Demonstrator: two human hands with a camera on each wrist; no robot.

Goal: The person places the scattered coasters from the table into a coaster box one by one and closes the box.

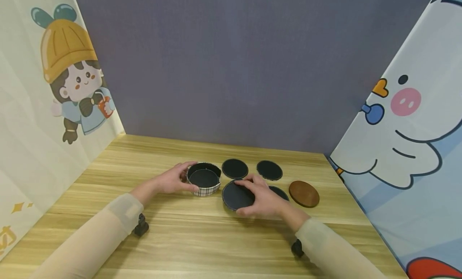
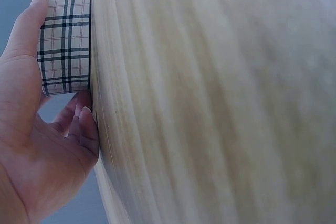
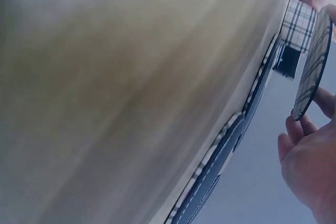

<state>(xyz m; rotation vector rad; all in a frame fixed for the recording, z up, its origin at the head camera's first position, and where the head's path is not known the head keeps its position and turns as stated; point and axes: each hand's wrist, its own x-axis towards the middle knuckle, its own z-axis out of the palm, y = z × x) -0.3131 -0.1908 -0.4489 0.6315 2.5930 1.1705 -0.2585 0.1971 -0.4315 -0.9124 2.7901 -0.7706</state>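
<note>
My left hand [image 1: 173,178] grips a round coaster holder [image 1: 206,191] from its left side, thumb at the front and fingers behind. The holder stands upright on the table, plaid outside and black inside, with a gap in its wall facing right. Its plaid wall [image 2: 65,40] fills the upper left of the left wrist view. Just right of it, my right hand [image 1: 265,199] holds a round black coaster [image 1: 236,197] by the edge. In the right wrist view this coaster [image 3: 314,64] is tilted above the table, plaid underside showing.
Behind the held coaster, two black coasters [image 1: 235,168] [image 1: 269,170] lie flat. A third black coaster [image 1: 280,193] is partly hidden by my right hand. Farther right lies a brown round disc [image 1: 304,193]. A grey panel [image 1: 223,70] stands along the back of the wooden table [image 1: 202,239].
</note>
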